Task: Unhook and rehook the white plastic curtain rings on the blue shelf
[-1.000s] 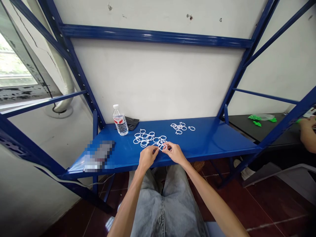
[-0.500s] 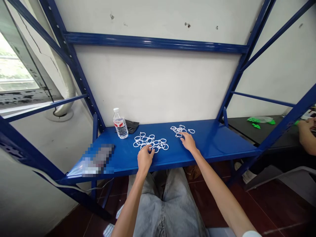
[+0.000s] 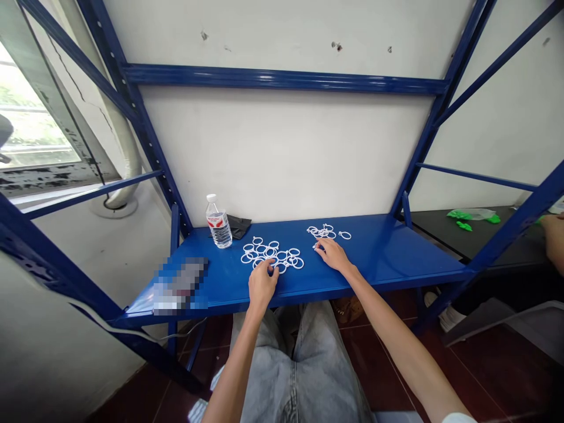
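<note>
White plastic rings, each with a small tab, lie in two groups on a blue metal shelf (image 3: pixel 383 252). The larger, overlapping pile of rings (image 3: pixel 251 257) is left of centre. My left hand (image 3: pixel 263 283) rests at its near edge, fingers curled, with a gap between thumb and forefinger and no ring visibly gripped. Farther right is the smaller cluster of rings (image 3: pixel 324 230), with one ring (image 3: pixel 345 235) beside it. My right hand (image 3: pixel 333 255) is just in front of this cluster, its fingertips closed on a white ring that they mostly cover.
A water bottle (image 3: pixel 219 222) stands at the back left before a black pouch (image 3: pixel 239 227). Left of my hand lies a blurred-out flat object (image 3: pixel 183 285). Blue uprights frame the shelf. On a black table (image 3: pixel 423 226) at right are green pieces (image 3: pixel 464 225) and another person's arm (image 3: pixel 554 238).
My right hand has drawn slightly left and toward me, now covering most of the ring at its fingertips. My left hand stays by the larger pile. The view has shifted slightly.
</note>
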`<state>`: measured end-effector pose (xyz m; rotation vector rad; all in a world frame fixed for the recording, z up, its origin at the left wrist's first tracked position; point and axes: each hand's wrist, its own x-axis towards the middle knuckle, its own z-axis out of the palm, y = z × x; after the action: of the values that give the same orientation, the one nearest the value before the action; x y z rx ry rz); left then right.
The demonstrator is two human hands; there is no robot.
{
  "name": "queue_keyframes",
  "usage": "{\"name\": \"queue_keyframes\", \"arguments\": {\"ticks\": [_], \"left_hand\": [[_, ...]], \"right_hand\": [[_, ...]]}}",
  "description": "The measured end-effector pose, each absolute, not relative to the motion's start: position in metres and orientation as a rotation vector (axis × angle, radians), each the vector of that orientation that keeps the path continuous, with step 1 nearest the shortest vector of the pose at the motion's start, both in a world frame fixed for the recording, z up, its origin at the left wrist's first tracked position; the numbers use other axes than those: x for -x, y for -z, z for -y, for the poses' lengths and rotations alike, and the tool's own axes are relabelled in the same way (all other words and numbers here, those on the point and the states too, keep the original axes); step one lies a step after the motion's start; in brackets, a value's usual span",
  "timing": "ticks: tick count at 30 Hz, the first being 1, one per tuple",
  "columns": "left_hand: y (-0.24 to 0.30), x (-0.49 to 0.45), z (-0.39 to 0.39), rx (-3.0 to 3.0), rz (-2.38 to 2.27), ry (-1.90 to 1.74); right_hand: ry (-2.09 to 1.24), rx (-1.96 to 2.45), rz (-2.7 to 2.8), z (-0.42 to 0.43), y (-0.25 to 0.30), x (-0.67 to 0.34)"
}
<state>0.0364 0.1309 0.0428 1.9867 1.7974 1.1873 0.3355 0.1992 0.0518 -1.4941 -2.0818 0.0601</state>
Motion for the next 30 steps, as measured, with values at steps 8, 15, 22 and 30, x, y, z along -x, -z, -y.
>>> {"name": "queue_keyframes", "arguments": {"ticks": [8, 15, 22, 30], "left_hand": [[-0.046, -0.036, -0.126, -2.164, -1.436, -1.154], [-0.051, -0.036, -0.123, -2.207, -1.325, -1.047], [-0.051, -0.036, -0.121, -2.211, -1.332, -1.014], [-0.046, -0.034, -0.123, -2.247, -1.379, -0.999]], "right_hand": [[-0.406, 1.112, 2.002, -0.141, -0.06, -0.27], [-0.451, 1.055, 2.108, -0.13, -0.047, -0.252], [-0.3, 0.994, 2.25, -0.127, -0.047, -0.251], [-0.184, 0.985, 2.274, -0.131, -0.038, -0.251]]}}
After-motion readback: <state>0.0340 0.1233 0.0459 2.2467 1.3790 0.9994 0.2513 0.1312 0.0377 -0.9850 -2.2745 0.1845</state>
